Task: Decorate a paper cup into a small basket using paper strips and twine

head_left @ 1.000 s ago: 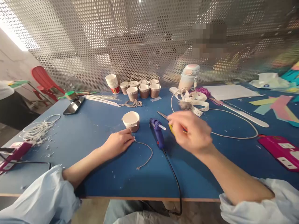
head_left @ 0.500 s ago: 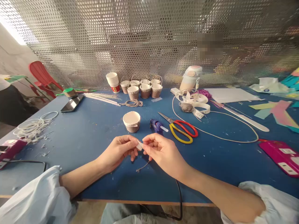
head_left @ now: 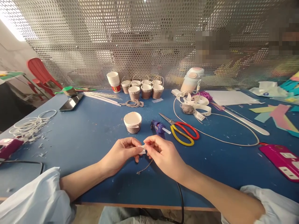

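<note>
My left hand [head_left: 121, 155] is closed, its thumb and forefinger pinching a small white strip [head_left: 142, 150]. From the other side, my right hand [head_left: 164, 154] pinches the same strip between thumb and fingertips. A short grey-brown twine [head_left: 145, 168] hangs below my right fingers; where it begins is hidden. Just beyond the hands stands a small paper cup [head_left: 132, 123], white inside with a brown lower wrap. Right of it lie a blue glue gun [head_left: 159, 127] with a white glue stick and scissors [head_left: 181, 132] with red and yellow handles.
Several small handled buckets [head_left: 146, 91] and stacked paper cups [head_left: 113, 82] line the back. White ribbon [head_left: 199, 107], twine ball [head_left: 187, 108] and a bottle [head_left: 192, 81] sit back right. A phone [head_left: 71, 102] lies left; a magenta power strip [head_left: 279, 160] lies right.
The white strip has turned flatter between my fingertips, and my hands have shifted slightly. The whole view has moved a little; the things on the table stay in place.
</note>
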`<state>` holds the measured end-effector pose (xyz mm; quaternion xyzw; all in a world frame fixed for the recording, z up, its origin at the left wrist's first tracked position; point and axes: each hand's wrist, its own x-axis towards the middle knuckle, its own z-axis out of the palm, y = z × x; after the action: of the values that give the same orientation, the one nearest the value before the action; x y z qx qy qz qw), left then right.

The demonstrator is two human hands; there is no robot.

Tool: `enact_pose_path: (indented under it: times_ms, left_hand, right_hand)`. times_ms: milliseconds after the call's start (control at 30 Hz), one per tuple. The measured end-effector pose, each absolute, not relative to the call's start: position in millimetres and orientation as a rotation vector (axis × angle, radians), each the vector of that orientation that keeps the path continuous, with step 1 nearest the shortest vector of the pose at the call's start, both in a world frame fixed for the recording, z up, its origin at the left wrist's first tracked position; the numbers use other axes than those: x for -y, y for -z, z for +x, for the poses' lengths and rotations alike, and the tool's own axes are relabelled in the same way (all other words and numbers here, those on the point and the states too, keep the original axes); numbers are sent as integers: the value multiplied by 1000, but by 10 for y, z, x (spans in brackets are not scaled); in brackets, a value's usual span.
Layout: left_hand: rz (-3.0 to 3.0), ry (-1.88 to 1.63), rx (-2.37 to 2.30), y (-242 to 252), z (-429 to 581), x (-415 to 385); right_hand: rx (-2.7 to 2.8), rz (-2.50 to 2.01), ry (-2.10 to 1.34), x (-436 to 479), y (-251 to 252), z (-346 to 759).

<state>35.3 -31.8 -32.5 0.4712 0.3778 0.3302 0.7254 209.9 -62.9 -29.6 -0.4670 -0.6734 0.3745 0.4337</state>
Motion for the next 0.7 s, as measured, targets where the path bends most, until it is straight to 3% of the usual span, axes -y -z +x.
enact_pose_path:
  times_ms: [333, 700]
  left_hand:
    - [1050, -877, -820, 322, 362, 344]
    - [1222, -879, -783, 370, 321, 336]
  right_hand:
    - [1399, -1153, -1329, 658, 275, 2047]
    - [1507, -1214, -1242, 632, 315, 2040]
